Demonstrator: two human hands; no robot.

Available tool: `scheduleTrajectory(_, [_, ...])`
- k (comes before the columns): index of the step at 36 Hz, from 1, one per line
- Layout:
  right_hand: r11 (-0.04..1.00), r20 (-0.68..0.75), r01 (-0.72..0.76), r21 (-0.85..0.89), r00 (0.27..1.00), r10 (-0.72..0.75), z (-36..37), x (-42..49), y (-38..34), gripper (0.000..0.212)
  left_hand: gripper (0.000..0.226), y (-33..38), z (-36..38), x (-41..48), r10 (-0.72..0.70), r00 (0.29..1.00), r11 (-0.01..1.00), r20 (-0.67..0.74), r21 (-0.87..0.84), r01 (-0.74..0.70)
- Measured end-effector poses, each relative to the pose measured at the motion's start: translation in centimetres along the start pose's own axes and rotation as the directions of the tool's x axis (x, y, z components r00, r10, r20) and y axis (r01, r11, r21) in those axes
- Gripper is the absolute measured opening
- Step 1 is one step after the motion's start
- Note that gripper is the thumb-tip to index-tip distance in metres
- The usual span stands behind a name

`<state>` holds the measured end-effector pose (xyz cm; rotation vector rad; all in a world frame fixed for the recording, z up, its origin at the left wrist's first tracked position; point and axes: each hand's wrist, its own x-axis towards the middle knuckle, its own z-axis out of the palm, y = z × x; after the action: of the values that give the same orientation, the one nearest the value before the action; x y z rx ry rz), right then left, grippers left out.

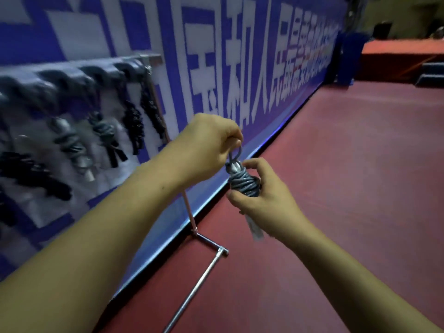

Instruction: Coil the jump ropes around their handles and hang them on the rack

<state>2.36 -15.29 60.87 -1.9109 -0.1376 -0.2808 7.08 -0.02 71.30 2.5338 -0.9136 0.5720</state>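
A grey jump rope [243,183] is wound in a thick bundle around its silver handles, whose ends stick out below my palm. My right hand [266,195] grips the bundle from the right side. My left hand [211,143] pinches a small loop of the rope standing up from the top of the bundle. The metal rack [153,60] stands to the left against the wall, with several coiled ropes [105,135] hanging from its hooks.
The rack's silver foot bar [199,282] lies on the red floor below my arms. A blue banner with white characters [216,68] covers the wall. Blue padding and a red raised platform [396,58] stand far back right.
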Motion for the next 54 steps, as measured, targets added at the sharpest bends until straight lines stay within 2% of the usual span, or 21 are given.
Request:
scheduleTrajectory(2, [1.0,0.032,0.002,-0.007,0.999,-0.001,1.4,0.6,-2.2,0.037,0.017,-0.8,-2.9,-0.4,-0.007,1.0,0.992,0.028,0.123,0.004])
scheduleTrajectory(5, [1.0,0.066,0.018,0.015,0.998,-0.019,4.0,1.8,-5.7,0.04,0.02,-2.5,-7.4,-1.3,-0.068,0.997,0.976,0.031,0.212,0.06])
scheduleTrajectory(10, [0.992,0.192,0.092,0.083,0.976,-0.106,8.8,3.9,-11.7,0.036,0.017,-5.6,-15.3,-3.0,-0.244,0.969,0.949,-0.028,0.199,0.245])
scheduleTrajectory(16, [0.976,0.342,0.141,0.169,0.92,-0.192,15.4,6.1,-18.0,0.04,0.014,-10.6,-22.7,-6.1,-0.47,0.878,0.875,-0.097,0.08,0.477])
scheduleTrajectory(21, [0.966,0.401,0.179,0.185,0.884,-0.241,22.1,6.2,-21.1,0.038,0.013,-13.7,-26.9,-9.8,-0.516,0.844,0.811,-0.144,0.234,0.536])
scheduleTrajectory(30, [0.971,0.476,0.167,0.174,0.849,-0.231,30.4,5.2,-22.7,0.037,0.017,-18.2,-29.4,-14.6,-0.582,0.794,0.716,-0.173,0.354,0.602])
scheduleTrajectory(34, [0.972,0.474,0.16,0.174,0.851,-0.226,31.5,5.0,-23.3,0.033,0.018,-18.8,-29.3,-15.4,-0.598,0.774,0.716,-0.205,0.298,0.632])
scheduleTrajectory(40, [0.967,0.482,0.206,0.151,0.839,-0.254,31.2,5.0,-23.2,0.033,0.021,-18.8,-29.8,-15.4,-0.665,0.73,0.695,-0.159,0.226,0.683])
scheduleTrajectory(44, [0.973,0.511,0.221,0.071,0.829,-0.226,31.6,5.3,-23.1,0.033,0.017,-19.1,-29.6,-15.7,-0.663,0.738,0.701,-0.124,0.241,0.671])
scheduleTrajectory(49, [0.98,0.539,0.193,0.056,0.82,-0.192,32.4,5.2,-23.0,0.035,0.01,-19.7,-29.4,-16.4,-0.645,0.745,0.721,-0.169,0.186,0.667])
scheduleTrajectory(54, [0.971,0.546,0.237,-0.012,0.815,-0.192,32.8,5.0,-22.5,0.052,0.014,-20.1,-29.4,-17.0,-0.678,0.722,0.705,-0.141,0.152,0.692])
